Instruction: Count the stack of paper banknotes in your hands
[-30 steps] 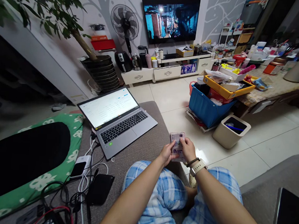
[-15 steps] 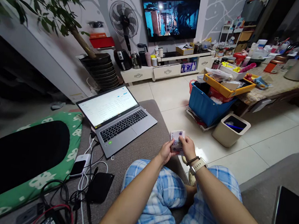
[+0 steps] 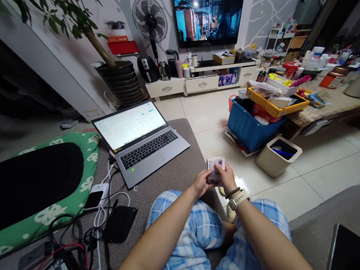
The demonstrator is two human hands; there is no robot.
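A small stack of banknotes (image 3: 216, 162), pale with purple print, is held between my two hands above the edge of the grey sofa. My left hand (image 3: 201, 183) grips the stack's left and lower side, thumb on its front. Closed on the right side is my right hand (image 3: 227, 179), its thumb pressed across the face of the notes. The fingers behind the stack are hidden. A dark bracelet and a watch (image 3: 239, 200) with a pale strap circle my right wrist.
To the left an open laptop (image 3: 147, 145) rests on the sofa, with cables, a white power bank (image 3: 96, 196) and a black pouch (image 3: 121, 224) nearby. A phone (image 3: 348, 262) lies at right. A bin (image 3: 279, 156) and blue crate (image 3: 251, 126) stand on the floor.
The stack has shifted slightly right and is held a bit more squarely, with its top edges more even. Both hands keep hold of it; the camera has tilted very little.
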